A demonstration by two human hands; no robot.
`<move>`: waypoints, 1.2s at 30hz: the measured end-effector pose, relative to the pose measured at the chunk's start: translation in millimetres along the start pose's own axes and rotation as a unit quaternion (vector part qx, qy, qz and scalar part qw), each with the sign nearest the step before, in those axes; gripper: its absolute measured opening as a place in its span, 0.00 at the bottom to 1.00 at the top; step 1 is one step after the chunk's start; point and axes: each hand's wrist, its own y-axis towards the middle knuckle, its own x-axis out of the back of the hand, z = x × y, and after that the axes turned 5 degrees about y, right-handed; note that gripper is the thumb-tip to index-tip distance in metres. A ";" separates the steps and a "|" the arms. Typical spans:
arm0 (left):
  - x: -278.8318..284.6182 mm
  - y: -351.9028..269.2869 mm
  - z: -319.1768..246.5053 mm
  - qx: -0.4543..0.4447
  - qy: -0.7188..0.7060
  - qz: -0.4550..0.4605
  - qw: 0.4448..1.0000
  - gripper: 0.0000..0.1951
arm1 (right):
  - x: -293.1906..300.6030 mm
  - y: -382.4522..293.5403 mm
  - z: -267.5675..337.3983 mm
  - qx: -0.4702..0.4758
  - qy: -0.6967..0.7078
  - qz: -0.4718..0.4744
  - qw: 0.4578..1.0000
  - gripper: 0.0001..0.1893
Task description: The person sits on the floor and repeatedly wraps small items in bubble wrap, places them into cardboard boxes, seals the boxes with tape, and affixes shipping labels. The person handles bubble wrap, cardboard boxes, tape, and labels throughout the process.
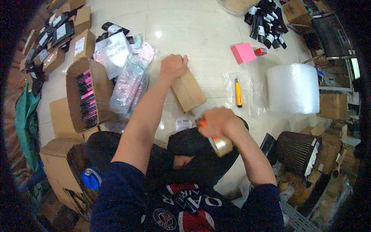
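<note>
A small closed cardboard box (189, 91) lies on the tiled floor in front of me, slanting away to the left. My left hand (174, 66) grips it at the far end, with the fingertips hidden. At the near end, my right hand (218, 121) is closed around an orange tape dispenser (202, 123), blurred and partly covered by the fingers. Its roll of packing tape (222, 146) hangs below the hand, above my leg. Between the dispenser and the box, I cannot tell whether tape is stretched. A printed label sheet (183, 124) lies just below the box.
Right of the box, a yellow utility knife (238, 93) rests on bubble wrap, near a large bubble wrap roll (292, 88). A pink box (243, 53) stands farther back. Bubble-wrapped parcels (127, 87) and an open carton (101, 95) of small pink-and-black packs are at left.
</note>
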 end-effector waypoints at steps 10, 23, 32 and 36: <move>-2.2 93.1 56.8 0.000 -0.095 0.111 0.989 0.33 | -40.5 22.7 0.8 0.036 0.077 -0.198 0.976 0.32; -53.4 92.2 108.7 0.016 -0.326 0.412 0.851 0.40 | -55.9 64.9 -0.5 0.156 0.149 -0.457 0.863 0.37; 114.9 108.4 41.1 -0.088 -0.273 0.048 0.957 0.41 | -23.3 92.7 10.2 0.080 0.112 -0.381 0.914 0.36; 75.8 48.2 -22.7 -0.076 0.123 -0.011 0.989 0.32 | 0.2 99.6 21.8 0.059 0.102 -0.358 0.926 0.32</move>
